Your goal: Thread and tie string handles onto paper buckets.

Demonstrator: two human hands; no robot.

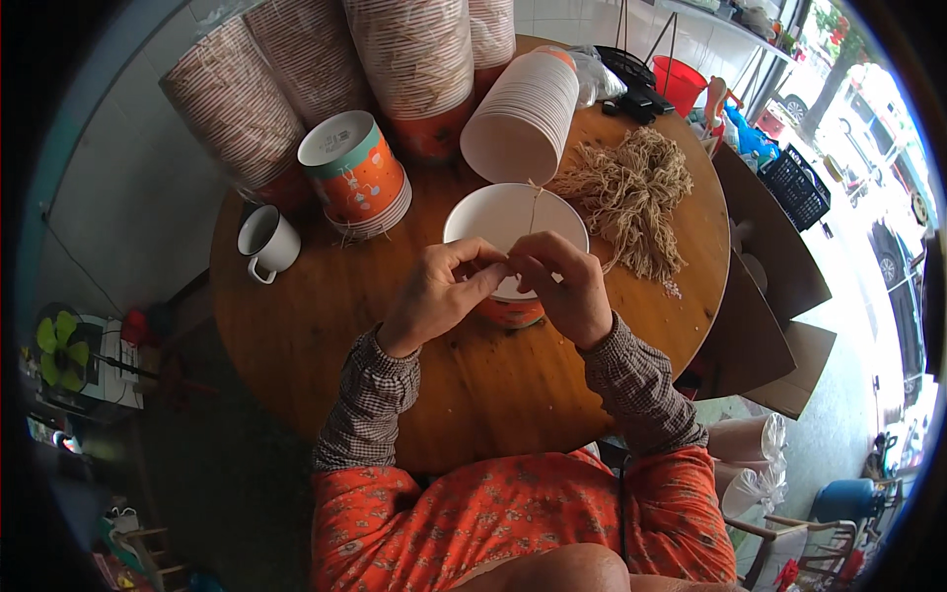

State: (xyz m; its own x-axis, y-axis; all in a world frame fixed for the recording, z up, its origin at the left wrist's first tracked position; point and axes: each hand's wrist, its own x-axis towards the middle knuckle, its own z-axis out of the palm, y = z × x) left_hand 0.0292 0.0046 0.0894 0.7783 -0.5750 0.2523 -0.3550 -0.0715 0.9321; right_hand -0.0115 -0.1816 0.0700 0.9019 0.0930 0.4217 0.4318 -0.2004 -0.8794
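Observation:
Both my hands meet over the near rim of a white-lined orange paper bucket (473, 212) standing on the round table. A thin tan string (534, 212) runs from the bucket's far rim down across its opening to my fingers. My right hand (570, 286) pinches the string between thumb and forefinger. Against it, fingertip to fingertip, my left hand (439, 293) is closed in a pinch at the same spot. The short end between the fingertips is too small to make out. To the right lies a loose heap of similar tan strings (636, 192).
Tall wrapped stacks of paper buckets (409, 59) line the table's far side. Nearer stand an upside-down stack of orange buckets (355, 183) and a white mug (268, 242). A stack of white buckets (523, 118) lies tipped behind the bucket. Open cardboard boxes (750, 326) sit beside the table (296, 365).

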